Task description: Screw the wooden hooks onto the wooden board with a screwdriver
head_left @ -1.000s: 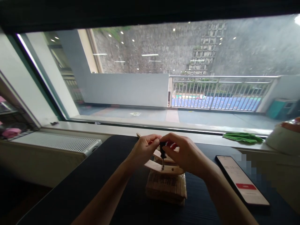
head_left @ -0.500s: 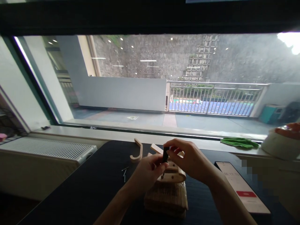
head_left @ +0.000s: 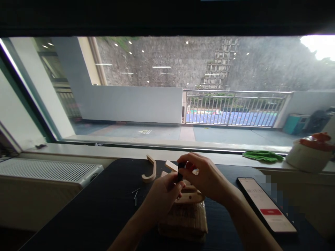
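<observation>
My right hand pinches the upper part of a short black handle, which looks like a screwdriver. Lower down, the thumb and fingers of my left hand close around the same tool; its tip is hidden behind them. Just beneath is a pale wooden piece with a rounded end and dark round holes. It rests on a brown, plastic-wrapped block. A flat wooden strip sticks out behind my hands. Left of them lie a hook-shaped wooden piece and several screws.
Everything stands on a dark table. A phone with a lit screen lies on the right. Behind are a windowsill with a green cloth and a white pot, and a radiator at the left.
The whole view has shifted slightly, so things appear a little further left. Both hands stay on the screwdriver; its shaft, visible before above a hole, is now covered by my left fingers.
</observation>
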A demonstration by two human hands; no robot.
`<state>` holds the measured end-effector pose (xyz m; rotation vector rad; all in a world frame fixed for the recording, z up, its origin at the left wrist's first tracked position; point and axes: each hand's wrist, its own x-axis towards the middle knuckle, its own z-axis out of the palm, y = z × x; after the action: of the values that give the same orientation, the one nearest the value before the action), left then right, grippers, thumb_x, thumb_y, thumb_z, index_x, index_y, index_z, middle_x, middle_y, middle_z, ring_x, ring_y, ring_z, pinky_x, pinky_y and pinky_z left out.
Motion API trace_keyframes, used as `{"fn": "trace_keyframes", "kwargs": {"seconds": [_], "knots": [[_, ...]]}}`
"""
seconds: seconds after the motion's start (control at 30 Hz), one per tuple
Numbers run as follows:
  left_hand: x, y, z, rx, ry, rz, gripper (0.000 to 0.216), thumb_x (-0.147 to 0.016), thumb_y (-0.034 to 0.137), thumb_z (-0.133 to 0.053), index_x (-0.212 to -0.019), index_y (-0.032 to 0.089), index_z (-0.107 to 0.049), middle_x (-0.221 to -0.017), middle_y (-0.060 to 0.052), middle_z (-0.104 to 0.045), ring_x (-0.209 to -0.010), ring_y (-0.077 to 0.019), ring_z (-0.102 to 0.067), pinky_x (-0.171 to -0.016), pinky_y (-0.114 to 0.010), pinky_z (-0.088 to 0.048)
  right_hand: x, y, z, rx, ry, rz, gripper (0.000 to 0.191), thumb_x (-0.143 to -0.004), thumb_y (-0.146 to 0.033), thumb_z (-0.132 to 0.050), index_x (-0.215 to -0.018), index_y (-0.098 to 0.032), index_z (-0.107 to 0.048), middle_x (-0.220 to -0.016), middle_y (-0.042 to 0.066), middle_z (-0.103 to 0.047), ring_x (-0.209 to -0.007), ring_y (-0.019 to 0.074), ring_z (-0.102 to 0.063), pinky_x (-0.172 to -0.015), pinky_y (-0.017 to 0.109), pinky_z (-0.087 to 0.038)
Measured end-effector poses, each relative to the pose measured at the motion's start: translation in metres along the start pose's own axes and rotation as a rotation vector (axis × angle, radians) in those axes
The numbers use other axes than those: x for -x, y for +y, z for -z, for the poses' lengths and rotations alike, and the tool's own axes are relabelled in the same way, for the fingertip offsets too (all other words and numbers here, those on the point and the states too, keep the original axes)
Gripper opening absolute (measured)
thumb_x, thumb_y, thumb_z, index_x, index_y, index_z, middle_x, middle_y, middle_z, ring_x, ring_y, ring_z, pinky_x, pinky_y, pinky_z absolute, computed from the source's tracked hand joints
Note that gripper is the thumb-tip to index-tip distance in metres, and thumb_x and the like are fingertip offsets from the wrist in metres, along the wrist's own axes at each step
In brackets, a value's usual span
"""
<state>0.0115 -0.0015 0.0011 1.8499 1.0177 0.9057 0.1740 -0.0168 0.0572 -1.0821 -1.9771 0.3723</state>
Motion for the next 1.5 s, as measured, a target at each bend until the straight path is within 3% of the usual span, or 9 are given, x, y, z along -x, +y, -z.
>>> {"fn": "trace_keyframes", "kwargs": {"seconds": [0.2, 0.47, 0.67, 0.87, 1.07, 1.27, 1.4, 1.5], "knots": [[0.001, 0.001, 0.000, -0.018, 0.005, -0.002, 0.022, -0.083, 0.032, -0.046, -0.094, 0.019, -0.060, -0.074, -0.001, -0.063, -0.065, -0.0146, -0.059, -0.061, -0.026, -0.045, 0.001, -0.002, 0.002, -0.034, -0.024, 0.021, 0.025, -0.083, -0.016, -0.049, -0.103, -0.024, -0.061, -0.092, 0.000, -0.063, -0.076, 0.0096, -0.058, -0.066, 0.022, -0.045], [0.002, 0.002, 0.000, -0.080, 0.027, 0.003, 0.021, -0.084, 0.034, -0.045, -0.085, 0.019, -0.059, -0.068, 0.001, -0.061, -0.063, -0.0145, -0.059, -0.058, -0.025, -0.042, 0.000, -0.003, 0.001, 0.020, 0.025, -0.017, 0.015, -0.080, -0.025, -0.057, -0.093, -0.021, -0.060, -0.078, 0.000, -0.062, -0.069, 0.0105, -0.057, -0.062, 0.023, -0.045], [0.002, 0.006, 0.000, -0.081, 0.032, -0.003, 0.019, -0.083, 0.033, -0.047, -0.083, 0.019, -0.059, -0.063, 0.002, -0.058, -0.061, -0.0136, -0.057, -0.057, -0.024, -0.041, 0.001, -0.004, 0.002, -0.016, -0.025, 0.011, 0.021, -0.084, -0.019, -0.049, -0.100, -0.023, -0.061, -0.086, 0.000, -0.064, -0.074, 0.0102, -0.058, -0.064, 0.022, -0.045], [0.003, 0.005, 0.000, -0.068, 0.014, -0.012, 0.020, -0.084, 0.032, -0.045, -0.081, 0.019, -0.059, -0.066, 0.001, -0.058, -0.064, -0.0135, -0.057, -0.058, -0.024, -0.042, 0.000, -0.005, 0.001, 0.012, 0.009, -0.020, 0.012, -0.079, -0.026, -0.058, -0.091, -0.021, -0.060, -0.079, -0.002, -0.062, -0.070, 0.0097, -0.055, -0.061, 0.022, -0.042], [0.003, 0.004, 0.001, -0.046, 0.006, -0.024, 0.022, -0.086, 0.033, -0.044, -0.092, 0.020, -0.060, -0.081, -0.001, -0.065, -0.067, -0.0135, -0.059, -0.061, -0.025, -0.045, 0.007, 0.004, 0.027, 0.116, -0.094, -0.127, 0.028, -0.091, -0.034, -0.037, -0.088, -0.021, -0.062, -0.070, -0.001, -0.061, -0.060, 0.0095, -0.050, -0.053, 0.022, -0.036], [0.004, 0.006, 0.002, -0.011, -0.010, -0.021, 0.028, -0.086, 0.034, -0.046, -0.107, 0.021, -0.058, -0.086, -0.001, -0.066, -0.071, -0.0143, -0.060, -0.066, -0.027, -0.048, 0.018, 0.017, 0.033, 0.239, -0.365, -0.227, 0.025, -0.082, -0.041, -0.048, -0.085, -0.025, -0.068, -0.070, -0.001, -0.064, -0.059, 0.0106, -0.051, -0.050, 0.021, -0.031], [0.004, 0.004, 0.002, -0.020, -0.012, -0.003, 0.032, -0.085, 0.037, -0.046, -0.111, 0.020, -0.057, -0.086, -0.002, -0.066, -0.071, -0.0151, -0.060, -0.065, -0.027, -0.048, 0.018, 0.011, 0.028, 0.267, -0.430, -0.251, 0.037, -0.079, -0.054, -0.047, -0.081, -0.025, -0.069, -0.069, -0.001, -0.065, -0.057, 0.0100, -0.050, -0.048, 0.021, -0.029], [0.004, 0.003, 0.002, -0.008, -0.016, -0.006, 0.033, -0.085, 0.037, -0.046, -0.112, 0.020, -0.057, -0.086, -0.002, -0.066, -0.071, -0.0151, -0.060, -0.065, -0.027, -0.048, 0.018, 0.010, 0.026, 0.278, -0.439, -0.263, 0.037, -0.079, -0.055, -0.046, -0.081, -0.026, -0.069, -0.070, -0.002, -0.066, -0.057, 0.0100, -0.051, -0.049, 0.021, -0.029]]}}
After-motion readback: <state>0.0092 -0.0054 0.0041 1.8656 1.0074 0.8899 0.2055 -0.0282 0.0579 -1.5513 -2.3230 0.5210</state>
